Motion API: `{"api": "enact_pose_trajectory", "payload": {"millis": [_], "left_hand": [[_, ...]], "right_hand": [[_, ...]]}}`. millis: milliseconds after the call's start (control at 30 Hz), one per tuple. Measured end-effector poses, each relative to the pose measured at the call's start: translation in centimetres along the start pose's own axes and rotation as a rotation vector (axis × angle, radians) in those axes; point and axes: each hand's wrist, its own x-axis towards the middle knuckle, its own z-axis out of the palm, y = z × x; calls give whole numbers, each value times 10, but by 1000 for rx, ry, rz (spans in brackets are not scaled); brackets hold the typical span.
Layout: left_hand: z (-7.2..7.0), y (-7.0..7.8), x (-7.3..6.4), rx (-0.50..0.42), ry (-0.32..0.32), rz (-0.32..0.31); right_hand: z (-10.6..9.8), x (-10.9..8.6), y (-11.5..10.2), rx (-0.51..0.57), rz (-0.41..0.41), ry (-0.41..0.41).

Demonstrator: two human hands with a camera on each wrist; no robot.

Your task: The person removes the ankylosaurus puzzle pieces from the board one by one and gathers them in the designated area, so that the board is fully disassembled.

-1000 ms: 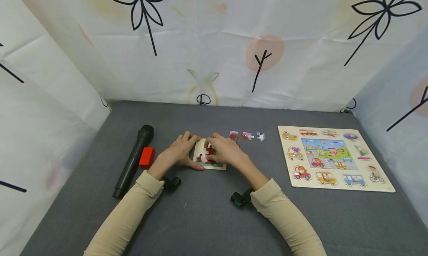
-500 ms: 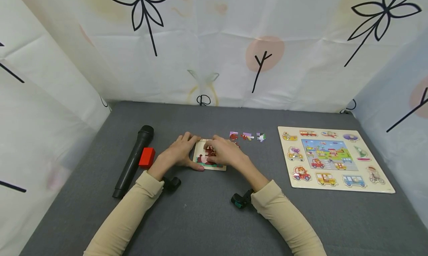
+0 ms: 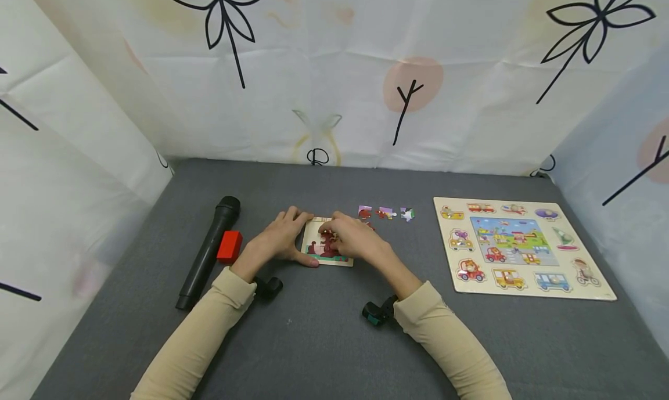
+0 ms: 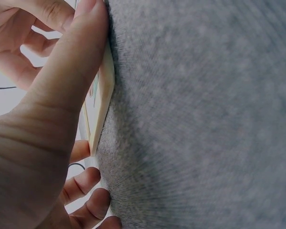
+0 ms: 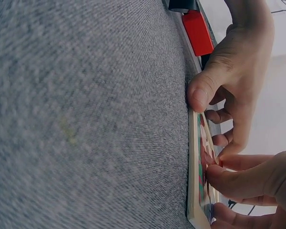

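A small wooden jigsaw board (image 3: 312,230) with a pale rim and a brown-and-green picture lies mid-table. My left hand (image 3: 282,238) holds its left side, thumb at the near corner and fingers towards the far edge. Over the board's right part is my right hand (image 3: 356,237), its thumb and index finger pinching a small brown jigsaw piece (image 5: 209,158), seen tilted above the board in the right wrist view. The hand hides part of the picture. Loose jigsaw pieces (image 3: 386,213) lie just behind the right hand, one partly covered by it.
Left of the hands lie a black microphone (image 3: 208,255) and a red block (image 3: 229,247) beside it. A large wooden vehicle puzzle (image 3: 444,260) is at the right. White patterned cloth (image 3: 345,115) hangs behind the grey table (image 3: 324,342).
The right thumb and fingers have shifted slightly over the board, showing a little more of the brown picture. My left hand stays in place on the board.
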Motion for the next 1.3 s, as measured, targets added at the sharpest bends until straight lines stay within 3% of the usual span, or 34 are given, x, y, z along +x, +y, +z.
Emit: {"api": "enact_pose_trajectory", "payload": {"millis": [567,1300], "left_hand": [[1,0,0,7,7,3],[-1,0,0,0,9,-3]], "right_hand": [[-5,-4,6,56,4,-13],[-25,-32,49,21,51,48]]}}
